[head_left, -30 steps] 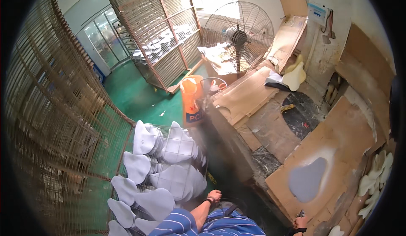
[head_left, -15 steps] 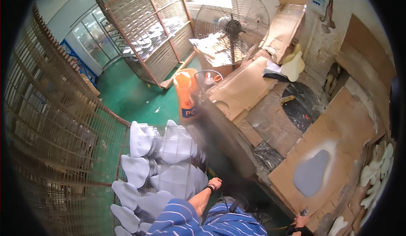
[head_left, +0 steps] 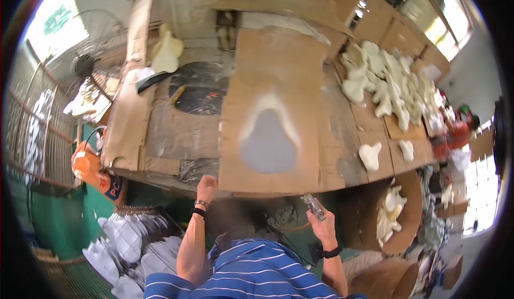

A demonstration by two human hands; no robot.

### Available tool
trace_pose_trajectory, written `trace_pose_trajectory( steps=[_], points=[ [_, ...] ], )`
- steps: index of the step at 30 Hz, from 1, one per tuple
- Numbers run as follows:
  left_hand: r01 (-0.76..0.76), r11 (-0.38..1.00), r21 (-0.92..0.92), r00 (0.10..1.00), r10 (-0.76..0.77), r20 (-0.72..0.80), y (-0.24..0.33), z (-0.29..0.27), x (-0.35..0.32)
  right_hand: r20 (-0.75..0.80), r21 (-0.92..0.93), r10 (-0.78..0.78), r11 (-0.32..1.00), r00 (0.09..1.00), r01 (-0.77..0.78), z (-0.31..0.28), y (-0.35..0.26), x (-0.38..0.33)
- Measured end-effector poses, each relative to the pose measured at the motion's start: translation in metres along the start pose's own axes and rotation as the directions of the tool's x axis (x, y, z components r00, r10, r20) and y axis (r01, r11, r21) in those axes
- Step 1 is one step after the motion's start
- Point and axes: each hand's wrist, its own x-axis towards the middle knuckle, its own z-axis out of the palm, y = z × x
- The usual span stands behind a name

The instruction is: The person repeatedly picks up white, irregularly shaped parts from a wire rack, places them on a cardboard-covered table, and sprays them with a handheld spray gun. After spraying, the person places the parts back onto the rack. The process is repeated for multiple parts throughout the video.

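Worker at bench, seen from above; striped blue shirt at bottom edge. Landmark = cardboard sheet w/ grey pear-shaped overspray patch, lying flat on bench top.

L hand: at near edge of bench, just left of sheet's near-left corner. Fingers look curled over the edge, prob. bracing; cannot tell if anything is in it, looks empty. Bands on the wrist.

R hand: below sheet's near-right corner, off the bench, held at waist level. Closed around a small metal tool, likely a spray gun, nozzle end angled up toward sheet. Judgement: kept low and clear of the bench. Dark strap on that wrist.

Grey patch has a pale halo – reads as a paint shadow, so the sheet prob. serves as backing for spraying. No piece on it now.

Right of sheet: two white cast shapes lie apart on bench; further right and back, a heap of same pale shapes. Below-right of sheet, a round tub w/ more of them, partly hidden. Left of sheet: orange container, fan. Below-left: white pieces in wire basket.

Hard to make out: area between the hands is smeared/blurred; hose or cord to tool not clear; far-right items cut by the fisheye rim.
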Motion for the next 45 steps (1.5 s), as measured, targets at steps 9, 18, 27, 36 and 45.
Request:
trace_pose_trajectory(
  steps=[9, 18, 27, 36, 45],
  points=[
    [0.236, 0.947, 0.216, 0.963, -0.258, 0.080, -0.046, 0.010, 0.025, 0.117, -0.034, -0.151, 0.987, 0.982, 0.156, -0.075, -0.113, -0.100],
    [0.274, 0.954, 0.125, 0.960, -0.278, 0.016, -0.051, 0.005, 0.024, -0.012, -0.081, -0.340, 0.938, 0.941, 0.338, -0.082, -0.143, -0.073],
    [0.244, 0.958, 0.154, 0.963, -0.258, 0.083, -0.059, -0.002, 0.029, 0.140, -0.116, -0.254, 0.956, 0.957, 0.270, -0.087, -0.133, -0.069],
    [0.249, 0.959, 0.134, 0.967, -0.254, 0.022, -0.042, 0.004, 0.019, -0.038, -0.107, -0.175, 0.980, 0.984, 0.170, -0.103, -0.116, -0.072],
    [0.252, 0.959, 0.128, 0.962, -0.262, 0.073, -0.053, -0.002, 0.024, 0.246, -0.003, -0.201, 0.978, 0.948, 0.208, -0.098, -0.131, -0.070]
  ],
)
